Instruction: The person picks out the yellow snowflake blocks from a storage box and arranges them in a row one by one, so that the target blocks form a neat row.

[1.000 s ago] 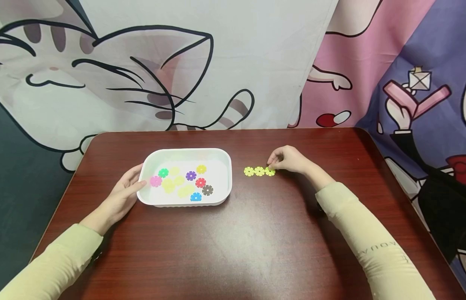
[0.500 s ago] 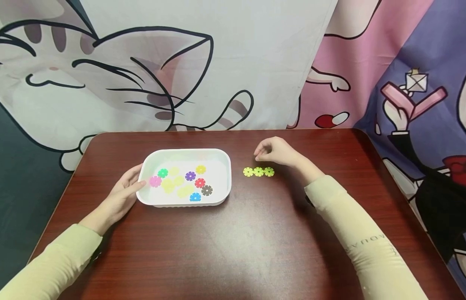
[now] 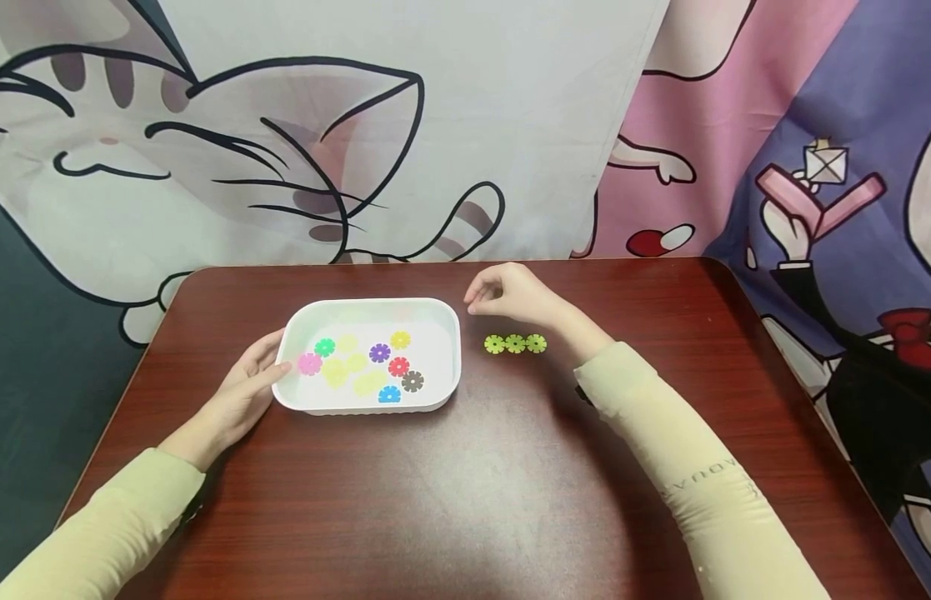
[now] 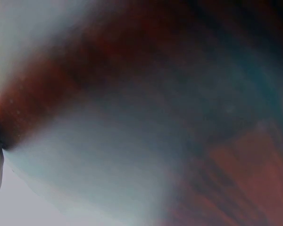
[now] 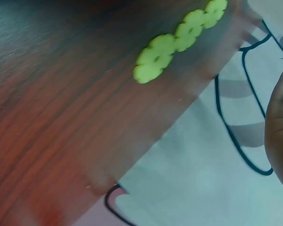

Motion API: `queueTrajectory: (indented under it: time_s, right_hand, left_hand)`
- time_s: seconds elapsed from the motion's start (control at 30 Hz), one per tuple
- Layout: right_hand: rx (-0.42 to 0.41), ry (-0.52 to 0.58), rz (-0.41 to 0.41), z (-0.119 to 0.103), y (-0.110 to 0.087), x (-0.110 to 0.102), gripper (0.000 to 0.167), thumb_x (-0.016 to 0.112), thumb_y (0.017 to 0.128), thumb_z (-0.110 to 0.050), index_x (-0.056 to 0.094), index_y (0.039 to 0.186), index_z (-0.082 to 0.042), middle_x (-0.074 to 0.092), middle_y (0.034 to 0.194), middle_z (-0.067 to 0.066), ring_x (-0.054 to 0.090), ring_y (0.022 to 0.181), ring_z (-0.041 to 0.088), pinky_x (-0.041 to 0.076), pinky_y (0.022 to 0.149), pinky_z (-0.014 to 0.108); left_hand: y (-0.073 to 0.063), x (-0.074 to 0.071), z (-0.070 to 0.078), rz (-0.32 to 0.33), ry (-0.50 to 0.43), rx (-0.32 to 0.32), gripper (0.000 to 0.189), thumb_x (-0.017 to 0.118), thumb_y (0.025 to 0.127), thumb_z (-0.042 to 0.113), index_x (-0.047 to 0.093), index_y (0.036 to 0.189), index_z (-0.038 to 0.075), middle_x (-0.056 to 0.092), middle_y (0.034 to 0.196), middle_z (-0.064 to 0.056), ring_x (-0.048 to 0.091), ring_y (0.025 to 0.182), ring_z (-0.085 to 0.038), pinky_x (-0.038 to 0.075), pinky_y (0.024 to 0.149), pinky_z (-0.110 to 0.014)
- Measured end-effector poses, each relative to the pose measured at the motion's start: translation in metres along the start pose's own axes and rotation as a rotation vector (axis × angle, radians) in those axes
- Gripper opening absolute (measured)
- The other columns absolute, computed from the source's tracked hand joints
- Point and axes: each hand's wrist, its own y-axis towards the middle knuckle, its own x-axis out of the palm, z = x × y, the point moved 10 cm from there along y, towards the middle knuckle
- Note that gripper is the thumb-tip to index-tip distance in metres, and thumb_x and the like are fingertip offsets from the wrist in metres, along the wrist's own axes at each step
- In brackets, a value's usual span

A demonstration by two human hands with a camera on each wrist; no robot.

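Observation:
My left hand (image 3: 243,387) holds the left end of a white plastic tray (image 3: 442,350), thumb over the rim and fingers along the outside. Inside lie several flower-shaped plastic discs, among them a green (image 3: 325,347), a pink (image 3: 310,364), a purple (image 3: 379,353), a red (image 3: 398,367), a grey (image 3: 412,382) and a blue disc (image 3: 389,394), plus pale yellow ones. To the right of the tray, three yellow-green discs (image 3: 515,343) lie in a row. My right hand (image 3: 510,293), fingers loosely bent with nothing seen between them, hovers between that row and the tray.
The brown wooden table (image 3: 405,517) has its far edge just behind the tray. A cloth with a cat drawing (image 3: 465,125) hangs behind it, and a pink and purple one stands to the right. The left wrist view is mostly blurred.
My right hand has let go of the rightmost yellow-green disc, lifted, and moved left to near the tray's right end. The left hand and the tray stay in place.

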Motion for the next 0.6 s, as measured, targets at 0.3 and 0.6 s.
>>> queueTrajectory:
  time_s: [0.3,0.6]
  right_hand:
    - [-0.054,0.018,-0.036,-0.029,0.019,0.021,0.007,0.081,0.092,-0.008,0.078,0.099,-0.006,0.078,0.095,0.007,0.073,0.088,0.018,0.059,0.087,0.031]
    - [-0.103,0.012,-0.107,-0.057,0.033,0.056,0.009,0.083,0.092,-0.009,0.078,0.099,-0.006,0.078,0.095,0.006,0.071,0.086,0.015,0.058,0.084,0.023]
  left_hand:
    - [0.000,0.000,-0.001,-0.002,-0.002,-0.005,0.049,0.053,0.109,0.005,0.037,0.152,0.022,0.034,0.163,-0.002,0.052,0.130,0.009,0.050,0.102,-0.011]
    - [0.000,-0.001,0.000,-0.001,0.000,-0.002,0.051,0.053,0.109,0.004,0.035,0.154,0.020,0.035,0.162,-0.002,0.052,0.130,0.008,0.051,0.102,-0.012]
